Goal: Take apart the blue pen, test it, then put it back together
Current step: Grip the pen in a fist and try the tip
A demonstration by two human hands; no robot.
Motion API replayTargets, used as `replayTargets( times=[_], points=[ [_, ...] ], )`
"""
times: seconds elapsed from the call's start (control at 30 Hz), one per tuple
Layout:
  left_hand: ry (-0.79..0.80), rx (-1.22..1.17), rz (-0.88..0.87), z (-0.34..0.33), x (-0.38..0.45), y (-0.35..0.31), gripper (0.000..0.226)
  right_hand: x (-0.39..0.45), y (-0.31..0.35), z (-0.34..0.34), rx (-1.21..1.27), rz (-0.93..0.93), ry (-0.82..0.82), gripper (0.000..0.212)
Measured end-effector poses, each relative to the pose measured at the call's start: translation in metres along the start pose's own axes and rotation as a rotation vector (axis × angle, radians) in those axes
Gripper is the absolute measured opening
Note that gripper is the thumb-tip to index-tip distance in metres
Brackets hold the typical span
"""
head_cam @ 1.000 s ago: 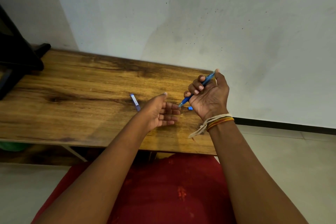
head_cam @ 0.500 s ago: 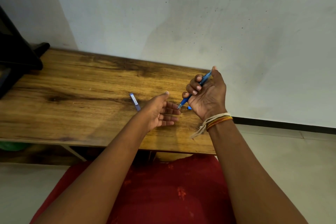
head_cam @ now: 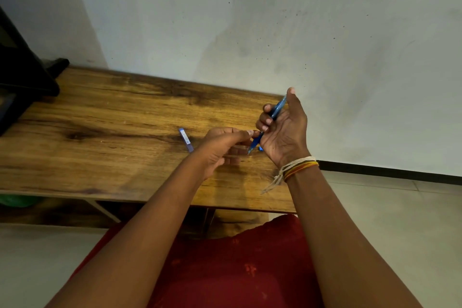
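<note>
While gripping the blue pen [head_cam: 271, 121] in the closed right hand [head_cam: 283, 132] above the wooden table [head_cam: 100, 137], tip pointing down; left hand [head_cam: 222, 147] blurred, fingers pinched near the tip, grip impossible to tell.

Both forearms enter from the lower edge of the frame and converge toward the centre right.

The right hand [head_cam: 283, 130] is raised at centre right, palm side toward the camera, wrist bent back. Its fingers [head_cam: 265, 117] are curled closed around a thin blue shaft; the thumb stands extended upward alongside it. Thread bands [head_cam: 298, 166] circle the right wrist, with loose ends hanging to the lower left.

The left hand [head_cam: 222, 146] sits just left of the right, blurred. Its thumb reaches right, meeting the right hand's lower fingers; whether it pinches anything cannot be told.
</note>
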State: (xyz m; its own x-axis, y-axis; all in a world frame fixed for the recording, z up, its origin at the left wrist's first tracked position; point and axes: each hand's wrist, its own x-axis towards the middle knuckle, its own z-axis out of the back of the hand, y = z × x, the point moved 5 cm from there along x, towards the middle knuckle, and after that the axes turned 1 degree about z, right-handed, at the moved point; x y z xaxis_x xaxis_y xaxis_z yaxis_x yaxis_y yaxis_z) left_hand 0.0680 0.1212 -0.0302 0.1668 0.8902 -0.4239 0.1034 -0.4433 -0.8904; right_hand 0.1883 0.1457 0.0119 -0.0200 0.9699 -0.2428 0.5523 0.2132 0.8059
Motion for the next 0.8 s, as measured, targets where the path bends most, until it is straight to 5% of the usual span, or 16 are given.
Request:
replayTargets(
  times=[0.27,0.8],
  points=[
    [-0.085,0.139,-0.143,0.0010,-0.0017,-0.0067,0.012,0.0019,-0.0054,0.0007,-0.025,-0.034,0.045,0.055],
    [-0.169,0.016,-0.017,0.0094,-0.0052,-0.0082,0.022,-0.0028,0.0002,-0.0006,-0.062,-0.041,0.052,0.051]
  ],
)
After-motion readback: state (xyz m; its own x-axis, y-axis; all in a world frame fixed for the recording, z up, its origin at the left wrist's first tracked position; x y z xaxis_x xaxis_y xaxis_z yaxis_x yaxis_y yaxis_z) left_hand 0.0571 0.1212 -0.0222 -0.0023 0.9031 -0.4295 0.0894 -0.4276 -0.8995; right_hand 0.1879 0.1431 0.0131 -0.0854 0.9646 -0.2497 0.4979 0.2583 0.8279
